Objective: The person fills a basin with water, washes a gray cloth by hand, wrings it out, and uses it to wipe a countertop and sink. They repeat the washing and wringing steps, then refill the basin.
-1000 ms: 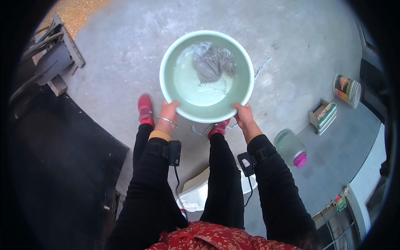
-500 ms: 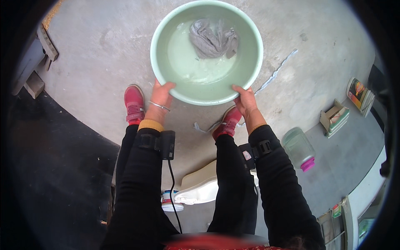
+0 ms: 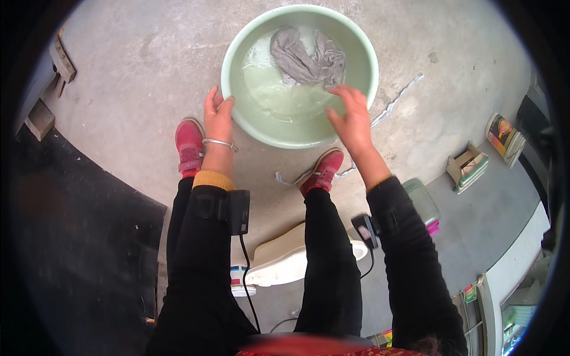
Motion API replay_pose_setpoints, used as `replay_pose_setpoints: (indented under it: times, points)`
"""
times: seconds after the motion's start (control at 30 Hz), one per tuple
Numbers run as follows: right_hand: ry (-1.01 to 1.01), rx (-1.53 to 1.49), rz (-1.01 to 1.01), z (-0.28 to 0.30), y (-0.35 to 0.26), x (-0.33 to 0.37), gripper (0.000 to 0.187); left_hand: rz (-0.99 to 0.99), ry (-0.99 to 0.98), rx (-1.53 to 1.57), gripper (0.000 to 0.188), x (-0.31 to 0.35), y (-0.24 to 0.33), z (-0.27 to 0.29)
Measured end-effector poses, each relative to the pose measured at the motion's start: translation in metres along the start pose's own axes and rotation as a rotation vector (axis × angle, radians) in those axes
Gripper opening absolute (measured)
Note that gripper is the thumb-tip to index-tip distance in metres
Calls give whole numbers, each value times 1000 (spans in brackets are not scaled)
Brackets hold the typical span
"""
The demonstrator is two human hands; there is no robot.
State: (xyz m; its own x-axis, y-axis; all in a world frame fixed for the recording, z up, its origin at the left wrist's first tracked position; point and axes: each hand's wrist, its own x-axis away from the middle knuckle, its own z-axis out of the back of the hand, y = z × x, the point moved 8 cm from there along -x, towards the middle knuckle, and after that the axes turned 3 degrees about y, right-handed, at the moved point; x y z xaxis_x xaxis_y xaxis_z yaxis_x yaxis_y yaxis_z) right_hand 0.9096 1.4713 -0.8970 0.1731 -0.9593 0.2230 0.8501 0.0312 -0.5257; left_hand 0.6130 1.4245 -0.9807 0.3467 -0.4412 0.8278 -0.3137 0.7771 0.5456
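A round pale green basin (image 3: 228,77) with water in it stands on the concrete floor before my feet. In the water, toward the back, lies a wet grey cloth (image 3: 306,62), bunched up. My left hand (image 3: 218,115) is at the basin's left rim, its fingers apart and nothing held; whether it still touches the rim I cannot tell. Over the front right part of the basin hovers my right hand (image 3: 351,115), thumb and fingers spread, its fingertips just short of the cloth.
A crumpled pale strip (image 3: 395,104) lies right of the basin. Farther right are a clear jar (image 3: 421,202) with a pink lid, a small open box (image 3: 467,168) and a stack of boxes (image 3: 504,137). A cream-coloured long object (image 3: 279,258) and a white tub (image 3: 239,279) sit behind my feet.
Both hands have let go of the basin's rim. My right hand has moved up over the basin, and the cloth has spread a little in the water.
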Motion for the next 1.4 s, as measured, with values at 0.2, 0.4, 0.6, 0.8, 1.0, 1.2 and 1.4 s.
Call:
replay_pose_setpoints:
  times: [0.2, 0.4, 0.6, 0.8, 1.0, 1.2, 1.4]
  points:
    - [21, 376, -179, -77, 17, -76, 81, -224, -69, -201, 65, -3, 38, -6]
    - [-395, 238, -234, -134, 25, -55, 85, -310, -195, -273, 61, -7, 49, -14]
    - [27, -597, -941, -112, 70, -34, 43, -487, -145, -434, 58, -17, 51, -20]
    - [311, -1146, -942, -51, 28, -35, 27, -534, -118, -405, 58, -15, 50, -22]
    - [460, -1319, -869, -24, 2, -105, 40, -605, -102, -440, 60, -7, 56, -19]
    - [333, -1216, -703, -91, -61, -134, 35, -566, -182, -275, 56, -17, 48, -18]
    - [68, -829, -407, -129, -106, -83, 22, -318, -307, -92, 43, -28, 40, -16]
